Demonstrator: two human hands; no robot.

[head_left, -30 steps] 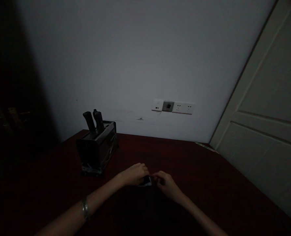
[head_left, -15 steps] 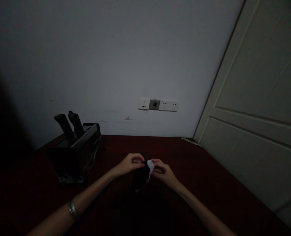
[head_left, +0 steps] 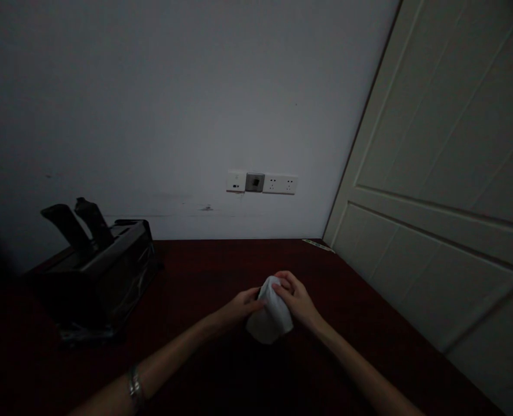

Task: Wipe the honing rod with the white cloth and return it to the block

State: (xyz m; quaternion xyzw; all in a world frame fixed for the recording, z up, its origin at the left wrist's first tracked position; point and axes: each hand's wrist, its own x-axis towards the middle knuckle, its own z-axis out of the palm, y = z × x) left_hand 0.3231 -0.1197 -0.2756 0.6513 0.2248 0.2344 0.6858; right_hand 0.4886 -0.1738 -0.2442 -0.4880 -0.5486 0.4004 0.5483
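Observation:
A soft, thin white piece of cloth (head_left: 269,318), rounded along its lower edge, is held up over the dark red table; its exact kind I cannot make out. My left hand (head_left: 243,306) grips its left side, thumb across the white face and fingers behind. At the upper right edge, my right hand (head_left: 294,297) pinches it between thumb and fingers. The side facing away is hidden. A metal bracelet (head_left: 135,388) circles my left wrist.
On the left of the table (head_left: 204,260) stands a black knife-block-like holder (head_left: 104,277) with two dark handles sticking up. White wall sockets (head_left: 280,184) sit behind. A thin printed strip (head_left: 318,245) lies at the back right, near a pale panelled door (head_left: 438,242).
The cloth showed mostly its black face with a white edge; now its white face is toward me. My hands have come closer together. The view has swung slightly right.

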